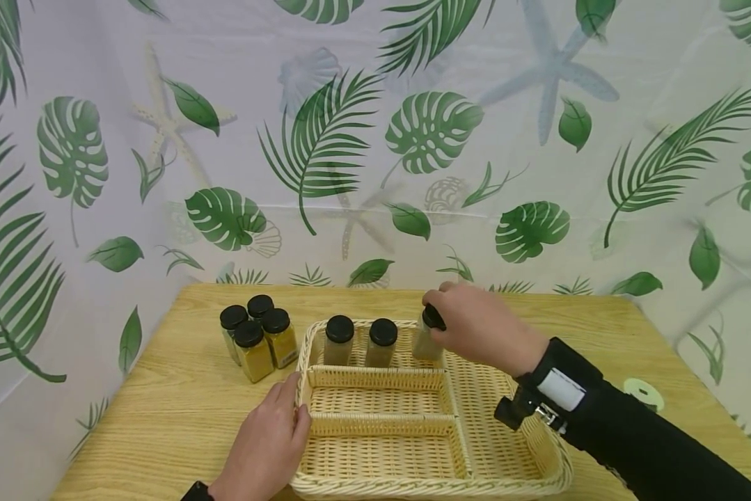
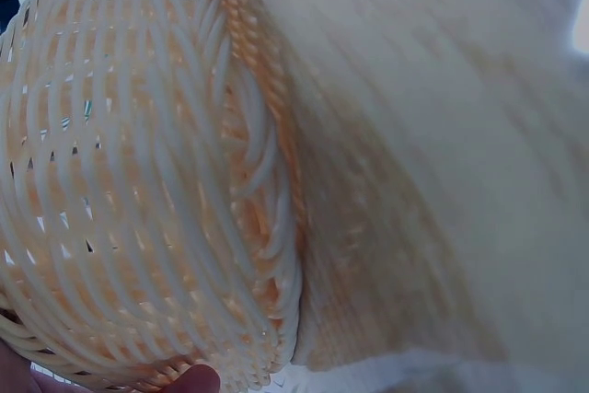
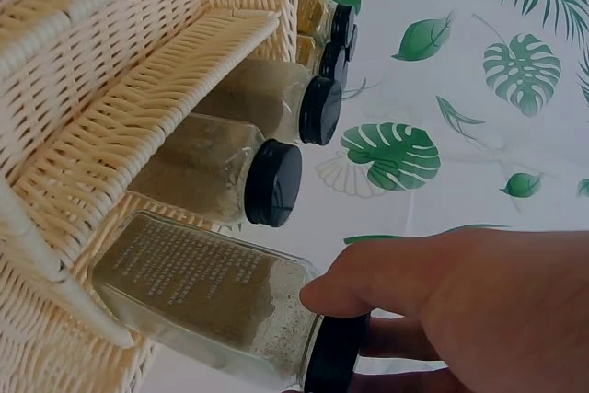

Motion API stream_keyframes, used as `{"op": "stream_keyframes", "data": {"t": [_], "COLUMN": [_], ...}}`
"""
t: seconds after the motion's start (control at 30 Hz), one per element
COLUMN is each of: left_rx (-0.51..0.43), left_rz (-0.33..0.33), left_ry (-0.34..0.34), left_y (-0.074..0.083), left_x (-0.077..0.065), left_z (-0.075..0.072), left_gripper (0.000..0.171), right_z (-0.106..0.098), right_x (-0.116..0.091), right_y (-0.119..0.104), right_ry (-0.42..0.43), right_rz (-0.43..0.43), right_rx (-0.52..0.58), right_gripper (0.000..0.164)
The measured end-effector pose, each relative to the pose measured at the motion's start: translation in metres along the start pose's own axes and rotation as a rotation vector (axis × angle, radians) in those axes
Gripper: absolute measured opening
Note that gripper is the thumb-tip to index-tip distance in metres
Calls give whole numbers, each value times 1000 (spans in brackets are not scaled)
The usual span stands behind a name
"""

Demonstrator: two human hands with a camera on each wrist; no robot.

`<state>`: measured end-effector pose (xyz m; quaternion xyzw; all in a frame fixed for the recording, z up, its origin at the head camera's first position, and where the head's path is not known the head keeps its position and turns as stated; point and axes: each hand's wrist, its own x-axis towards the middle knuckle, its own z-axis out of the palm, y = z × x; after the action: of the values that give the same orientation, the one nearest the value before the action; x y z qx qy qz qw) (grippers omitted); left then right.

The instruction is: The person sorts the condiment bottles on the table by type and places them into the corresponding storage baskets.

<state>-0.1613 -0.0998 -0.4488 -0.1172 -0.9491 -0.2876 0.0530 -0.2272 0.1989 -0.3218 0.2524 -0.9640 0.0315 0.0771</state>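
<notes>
My right hand (image 1: 481, 327) grips a spice jar (image 3: 202, 292) by its black lid. The jar is clear glass with printed text and a greyish-brown powder inside, and it stands tilted at the right end of the back compartment of a wicker basket (image 1: 463, 445). Two similar jars, one in the middle (image 1: 381, 342) and one at the left (image 1: 339, 341), stand upright in that same compartment. My left hand (image 1: 265, 442) holds the basket's left rim, thumb toward the inside; in the left wrist view a fingertip (image 2: 195, 379) shows at the basket's woven side.
Several black-lidded jars, some with yellow powder (image 1: 256, 358), stand grouped on the wooden table (image 1: 162, 403) left of the basket. Two front compartments and a long right one show bare weave. A pale green ring-shaped object (image 1: 643, 393) lies at the right, partly behind the sleeve.
</notes>
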Motion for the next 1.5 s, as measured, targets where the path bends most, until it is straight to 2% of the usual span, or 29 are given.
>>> {"op": "stream_keyframes", "data": {"t": [0.2,0.4,0.67,1.2,1.5], "left_rx": [2,-3,-8,-2,-11], "left_rz": [10,0,-17,-8,-14], "left_ry": [5,-9,-23,7,-2], "left_y": [1,1,2,1,0], "left_x": [0,0,-1,-1,-1], "left_z": [1,1,1,1,1], "left_gripper": [47,48,48,48,48], "right_z": [14,27,41,44,40], "right_x": [2,5,6,3,-1], "right_y": [-2,-3,-5,-9,-10], "right_ry": [5,-51,-106,-87,-93], "right_rz": [-38,-15,-29,-34,-27], "right_rx": [21,23,-3,-19,-32], "right_gripper": [12,11,16,22,42]}}
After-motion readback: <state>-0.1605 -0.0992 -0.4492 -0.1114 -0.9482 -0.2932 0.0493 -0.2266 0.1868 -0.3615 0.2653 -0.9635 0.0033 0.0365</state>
